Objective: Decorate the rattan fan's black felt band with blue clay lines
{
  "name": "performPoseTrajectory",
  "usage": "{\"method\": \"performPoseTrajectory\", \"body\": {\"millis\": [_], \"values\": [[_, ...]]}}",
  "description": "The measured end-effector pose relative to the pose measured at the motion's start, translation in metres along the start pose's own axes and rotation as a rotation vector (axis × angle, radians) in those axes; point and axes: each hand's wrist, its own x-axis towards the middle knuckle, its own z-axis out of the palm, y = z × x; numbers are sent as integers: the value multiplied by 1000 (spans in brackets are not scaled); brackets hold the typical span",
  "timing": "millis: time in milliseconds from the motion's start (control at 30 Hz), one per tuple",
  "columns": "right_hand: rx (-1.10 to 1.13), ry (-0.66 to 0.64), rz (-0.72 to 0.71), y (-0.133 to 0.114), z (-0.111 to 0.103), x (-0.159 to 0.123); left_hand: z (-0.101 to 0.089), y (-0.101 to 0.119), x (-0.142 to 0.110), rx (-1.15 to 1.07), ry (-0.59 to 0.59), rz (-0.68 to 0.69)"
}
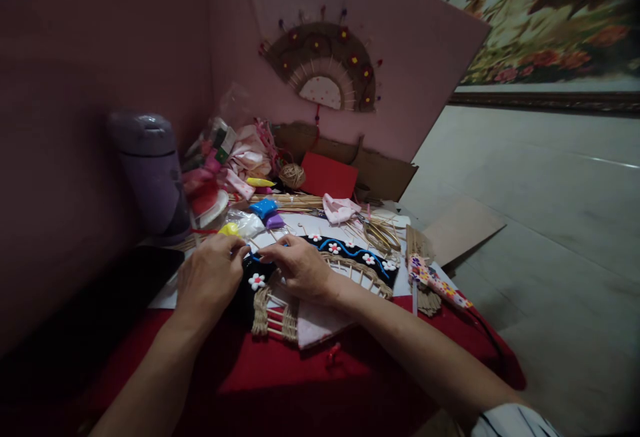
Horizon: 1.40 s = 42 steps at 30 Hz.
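A fan-shaped craft piece lies on the table, with a black band (395, 273) that carries white clay flowers (257, 281) and a wavy blue clay strand (254, 257). Woven twine (261, 313) and thin sticks form its inner part, beside a pale centre (320, 322). At the band's left end, my left hand (213, 273) is closed in a pinch close to the strand's end; its fingertips partly hide what they hold. Bent over the band, my right hand (303, 269) has its fingertips together at the same strand, covering part of the flowers and twine.
A purple tumbler (153, 173) stands at the left. Behind the fan lie blue clay packs (263, 207), a twine ball (292, 175), a red card (329, 175) and scissors (379, 235). A glue gun (440, 283) rests at the right. A finished fan (320, 50) hangs on the pink board.
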Motion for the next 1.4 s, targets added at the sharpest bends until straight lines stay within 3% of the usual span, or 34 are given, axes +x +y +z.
{"method": "performPoseTrajectory", "body": {"millis": [767,1067,1400], "values": [[-22,-15,34,-4,5,7,-5,2,-1,57,-69,-16],[96,100,55,-4,3,6,-6,3,-2,82,-81,-28],[-18,31,14,-2,8,7,-6,3,-3,77,-77,-24]]}}
